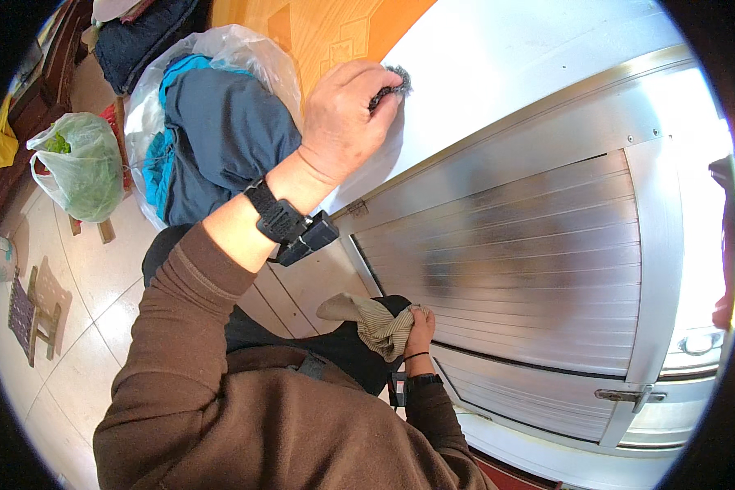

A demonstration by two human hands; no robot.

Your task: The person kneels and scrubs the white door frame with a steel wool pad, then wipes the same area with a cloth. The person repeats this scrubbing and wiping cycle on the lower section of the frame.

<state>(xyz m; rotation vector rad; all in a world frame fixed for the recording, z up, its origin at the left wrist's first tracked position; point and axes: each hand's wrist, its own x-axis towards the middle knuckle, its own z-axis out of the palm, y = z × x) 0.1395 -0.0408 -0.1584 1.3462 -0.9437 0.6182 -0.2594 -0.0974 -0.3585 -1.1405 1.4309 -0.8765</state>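
My left hand [347,118] is raised at the upper middle, its fingers closed round a dark grey wire scouring pad [394,86]. The pad is against or just in front of a smooth white surface [482,73]; I cannot tell whether it touches. Lower down, beside the metal door, my right hand [419,333] grips a striped beige cloth [377,323]. The cloth is bunched at the fingers, and its loose end hangs out to the left over my dark trousers. Black straps with small devices sit on both wrists.
A ribbed metal door [514,269] with a latch [631,396] fills the right side. To the left are a clear bag [261,61] with dark blue clothing [229,131], a plastic bag of greens [90,175] and a small woven stool [33,314]. A patterned wooden surface [347,37] lies behind.
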